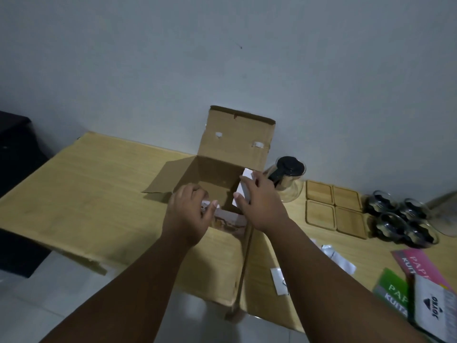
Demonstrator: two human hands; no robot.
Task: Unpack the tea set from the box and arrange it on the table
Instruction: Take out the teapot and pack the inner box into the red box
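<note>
Inside the open cardboard box (217, 184) on the table (99, 181), both hands grip a white insert (243, 191): left hand (190, 214) at near edge, right hand (262, 201) at right side; prob light, bendy, so lift w/ both

Matt brown corrugated cardboard box (217, 174), rough and dull, with torn white tape scraps on the upright back flap. Smooth white card insert (243, 191) along the inner right wall. Pale yellow wood-grain table top (99, 194), smooth, low sheen. Clear glass teapot (289, 184), glossy, under a shiny black lid of what looks like plastic. Four square light bamboo coasters (333, 209), satin, fine-grained. Four clear glass cups (400, 221), glossy and reflective, dark inside. Glossy pink and green paper packets (405, 280), printed. Thin crinkled translucent plastic wrappers (336, 258), slightly shiny.
</note>
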